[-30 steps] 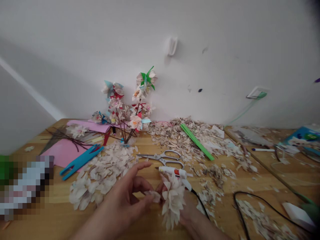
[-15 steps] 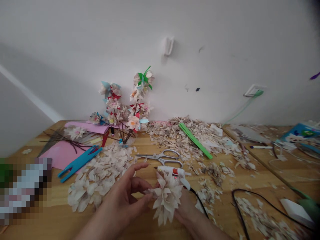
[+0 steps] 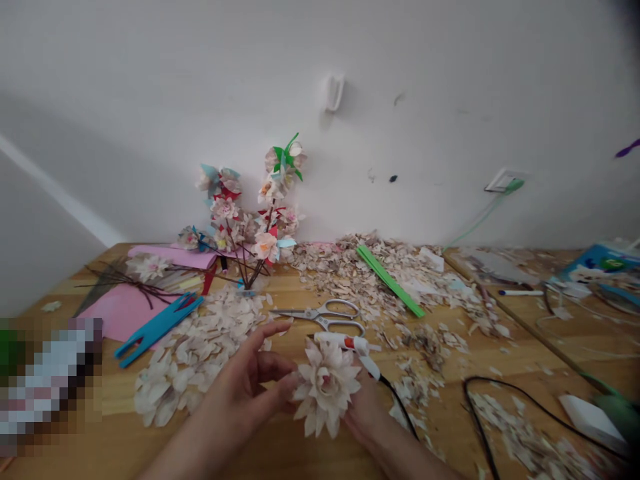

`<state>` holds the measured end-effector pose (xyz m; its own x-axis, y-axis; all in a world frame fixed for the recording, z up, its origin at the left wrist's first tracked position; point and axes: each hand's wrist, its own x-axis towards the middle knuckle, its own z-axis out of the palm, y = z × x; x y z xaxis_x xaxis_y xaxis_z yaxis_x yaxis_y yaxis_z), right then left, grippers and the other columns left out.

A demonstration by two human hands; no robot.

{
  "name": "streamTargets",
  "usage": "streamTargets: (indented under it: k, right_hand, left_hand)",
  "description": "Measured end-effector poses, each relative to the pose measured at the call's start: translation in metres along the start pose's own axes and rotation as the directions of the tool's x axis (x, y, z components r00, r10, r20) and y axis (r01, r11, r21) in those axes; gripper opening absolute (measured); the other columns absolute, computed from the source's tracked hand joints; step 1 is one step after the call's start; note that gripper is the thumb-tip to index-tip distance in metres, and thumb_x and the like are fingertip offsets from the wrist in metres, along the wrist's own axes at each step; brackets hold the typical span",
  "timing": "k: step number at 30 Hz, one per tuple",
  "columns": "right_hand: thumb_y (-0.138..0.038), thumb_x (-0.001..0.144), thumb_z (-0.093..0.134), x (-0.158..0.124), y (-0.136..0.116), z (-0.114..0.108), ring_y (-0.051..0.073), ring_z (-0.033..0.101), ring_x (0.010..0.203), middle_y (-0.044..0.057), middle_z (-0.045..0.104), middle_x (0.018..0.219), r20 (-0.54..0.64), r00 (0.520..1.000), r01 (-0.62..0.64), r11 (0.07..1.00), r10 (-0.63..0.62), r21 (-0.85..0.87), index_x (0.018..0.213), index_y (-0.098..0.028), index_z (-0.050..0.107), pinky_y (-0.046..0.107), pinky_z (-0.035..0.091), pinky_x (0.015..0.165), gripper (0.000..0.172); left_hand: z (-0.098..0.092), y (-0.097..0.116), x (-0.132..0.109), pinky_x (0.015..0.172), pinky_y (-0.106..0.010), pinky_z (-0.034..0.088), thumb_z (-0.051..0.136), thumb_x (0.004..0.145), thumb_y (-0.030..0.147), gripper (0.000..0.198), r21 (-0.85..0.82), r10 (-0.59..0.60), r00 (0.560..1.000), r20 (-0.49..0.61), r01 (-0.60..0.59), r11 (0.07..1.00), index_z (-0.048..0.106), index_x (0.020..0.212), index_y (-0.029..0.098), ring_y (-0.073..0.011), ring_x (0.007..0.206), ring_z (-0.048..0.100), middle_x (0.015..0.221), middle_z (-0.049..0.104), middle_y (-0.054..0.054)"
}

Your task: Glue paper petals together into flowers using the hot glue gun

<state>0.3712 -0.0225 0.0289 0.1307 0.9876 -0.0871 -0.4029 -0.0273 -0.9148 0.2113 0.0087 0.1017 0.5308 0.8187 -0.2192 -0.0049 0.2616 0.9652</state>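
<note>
A pale, many-petalled handmade flower (image 3: 327, 390) is held above the table, its layered centre facing me. My left hand (image 3: 255, 377) is closed at the flower's left edge, thumb and fingers pinched on a petal there, with the index finger stretched out above. Behind the flower, my right hand (image 3: 367, 410) grips it from the right; its fingers are mostly hidden by the petals. Just beyond lies a white glue gun (image 3: 347, 342) with a black cord. Silver scissors (image 3: 320, 313) rest past it. Loose pale petals (image 3: 215, 327) are heaped left of my hands.
Finished flowers on brown stems (image 3: 250, 233) stand near the wall. Blue strips (image 3: 157, 327) and pink paper (image 3: 120, 310) lie to the left. A green strip bundle (image 3: 390, 280) rests on dry scraps at the back. A black cable (image 3: 470, 407) curves across the right.
The flower has turned so that its centre now faces me, and it has shifted slightly left. Both hands stay at it; the things on the table have not moved.
</note>
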Motion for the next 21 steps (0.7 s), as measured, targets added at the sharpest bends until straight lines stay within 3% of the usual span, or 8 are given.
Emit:
streamTargets:
  k: [5, 8, 14, 21]
  right_hand:
    - [-0.038, 0.071, 0.064, 0.001, 0.002, 0.001, 0.025, 0.065, 0.073, 0.004, 0.071, 0.072, -0.026, 0.999, 0.044, 0.999, -0.044, 0.0, 0.068, -0.025, 0.07, 0.033, 0.05, 0.061, 0.015]
    - [-0.033, 0.068, 0.067, 0.005, 0.006, -0.001, 0.026, 0.065, 0.074, 0.003, 0.072, 0.07, -0.047, 0.993, 0.107, 0.994, -0.107, -0.012, 0.069, -0.025, 0.07, 0.033, 0.05, 0.062, 0.01]
    - [-0.026, 0.058, 0.074, 0.011, 0.009, -0.003, 0.025, 0.066, 0.069, 0.004, 0.073, 0.071, -0.1, 0.98, 0.165, 0.982, -0.174, -0.091, 0.067, -0.023, 0.071, 0.033, 0.052, 0.064, 0.011]
    - [-0.027, 0.057, 0.072, 0.013, 0.008, 0.0, 0.023, 0.065, 0.061, 0.005, 0.074, 0.069, -0.148, 0.957, 0.225, 0.96, -0.251, -0.168, 0.065, -0.021, 0.071, 0.033, 0.053, 0.061, 0.01]
  left_hand:
    - [-0.005, 0.004, 0.007, 0.077, -0.038, 0.051, 0.061, 0.075, 0.041, 0.059, -0.172, -0.106, 0.991, -0.078, 0.091, 0.981, 0.041, 0.126, 0.02, -0.0225, 0.083, 0.066, 0.087, 0.072, -0.007]
    - [-0.007, 0.0, 0.014, 0.083, -0.038, 0.048, 0.059, 0.076, 0.044, 0.068, -0.292, -0.167, 0.982, -0.087, 0.135, 0.947, 0.035, 0.133, 0.017, -0.0231, 0.085, 0.068, 0.087, 0.073, -0.009]
    - [-0.007, -0.004, 0.019, 0.083, -0.035, 0.045, 0.061, 0.075, 0.039, 0.081, -0.378, -0.194, 0.979, -0.067, 0.155, 0.913, 0.021, 0.14, 0.015, -0.0227, 0.083, 0.069, 0.081, 0.076, -0.009]
    - [-0.007, -0.004, 0.019, 0.078, -0.033, 0.048, 0.057, 0.078, 0.028, 0.069, -0.415, -0.249, 0.967, -0.045, 0.209, 0.885, 0.023, 0.138, 0.018, -0.0206, 0.078, 0.07, 0.077, 0.075, -0.006]
